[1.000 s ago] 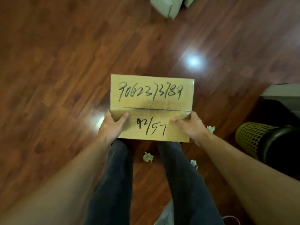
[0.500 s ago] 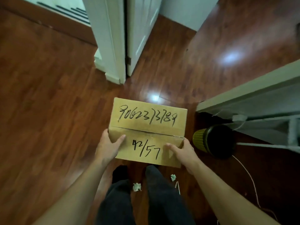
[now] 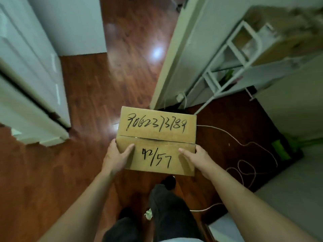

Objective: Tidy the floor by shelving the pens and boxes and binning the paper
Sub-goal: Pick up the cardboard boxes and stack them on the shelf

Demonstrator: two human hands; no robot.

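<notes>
A brown cardboard box [image 3: 157,130] with black handwritten numbers on its lid hangs in front of me at waist height above the wooden floor. My left hand [image 3: 116,155] grips its left near corner, thumb on the lid. My right hand [image 3: 196,157] grips the right near corner in the same way. A crumpled scrap of paper [image 3: 148,214] lies on the floor between my feet. A white metal shelf rack [image 3: 239,51] holding cardboard boxes stands at the upper right, blurred.
A white door [image 3: 35,95] stands open at the left and a pale wall edge [image 3: 173,55] rises just beyond the box. A thin cord [image 3: 244,145] loops over the dark floor at the right. A green object [image 3: 281,149] lies by a pale surface there.
The view has swung up and to the right: the shelf rack has come into sight and the mesh bin has left it. Both hands keep the same hold on the box.
</notes>
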